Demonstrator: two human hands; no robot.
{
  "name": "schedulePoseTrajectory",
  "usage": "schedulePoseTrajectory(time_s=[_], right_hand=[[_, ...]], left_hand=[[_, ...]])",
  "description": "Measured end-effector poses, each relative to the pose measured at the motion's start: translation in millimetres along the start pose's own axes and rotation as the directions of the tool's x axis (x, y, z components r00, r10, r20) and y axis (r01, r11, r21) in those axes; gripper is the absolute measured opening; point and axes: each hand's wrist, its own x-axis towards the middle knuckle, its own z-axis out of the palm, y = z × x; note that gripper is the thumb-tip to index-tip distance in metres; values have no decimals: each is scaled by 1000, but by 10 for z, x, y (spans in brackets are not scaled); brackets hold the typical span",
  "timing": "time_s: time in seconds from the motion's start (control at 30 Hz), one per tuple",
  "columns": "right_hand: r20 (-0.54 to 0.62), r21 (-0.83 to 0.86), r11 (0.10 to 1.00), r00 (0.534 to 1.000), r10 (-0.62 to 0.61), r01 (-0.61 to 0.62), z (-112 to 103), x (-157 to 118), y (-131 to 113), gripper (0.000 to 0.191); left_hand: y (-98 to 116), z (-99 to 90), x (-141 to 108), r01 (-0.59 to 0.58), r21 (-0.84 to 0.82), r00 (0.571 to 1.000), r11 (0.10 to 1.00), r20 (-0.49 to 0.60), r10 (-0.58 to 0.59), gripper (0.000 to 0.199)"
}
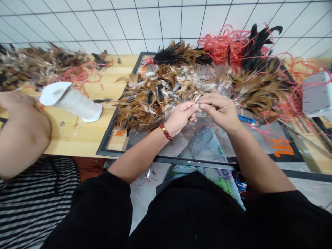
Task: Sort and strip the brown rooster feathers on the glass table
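Note:
My left hand (183, 116), with a beaded bracelet (166, 132) at the wrist, is closed with its thumb and fingers pinched together. My right hand (220, 110) meets it fingertip to fingertip, also in a pinch. Whatever sits between the fingertips is too small to make out. Just beyond both hands spreads a pile of brown, white and black feathers (158, 91). To the right of my right hand lie a bunch of brown feathers (259, 91) and a blue-handled tool (246, 119). Underneath is a black-framed glass panel (166, 140).
Tangled pink plastic ribbon (225, 43) lies at the back right, near a white box (316, 94). A tied black-and-brown feather bundle (178, 55) rests at the back. On the left are a white roll (75, 100), more feathers (46, 67) and another person's arm (26, 135).

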Motion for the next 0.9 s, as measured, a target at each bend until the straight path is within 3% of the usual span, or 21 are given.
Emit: schedulePoseTrajectory(time_s=[0.13,0.3,0.4,0.5,0.6,0.77,0.83,0.9], right_hand=[[-25,2,1000,1000,-10,10,11,33,26,40],[-107,-185,982,994,3,-23,-20,93,295,18],[12,-386,922,1000,-25,27,40,93,451,21],[148,-541,835,989,-22,99,176,76,505,36],[150,-607,790,989,5,88,244,76,482,33],[-43,-493,869,999,16,-35,83,93,451,16],[-102,-344,932,991,87,-117,10,84,460,16],[-69,-200,958,978,195,-205,-34,67,465,15]], left_hand=[[5,-18,-4,5,42,1000,999,0,-5,29],[56,-131,85,-66,-35,966,997,-254,55,33],[93,-184,139,-126,-94,925,988,-372,82,35],[96,-199,162,-137,-135,906,981,-418,69,36],[79,-198,163,-119,-158,904,980,-425,41,35],[73,-201,156,-118,-156,903,981,-427,41,34],[76,-198,153,-119,-143,901,983,-430,47,35],[77,-194,149,-117,-130,900,985,-433,50,35]])
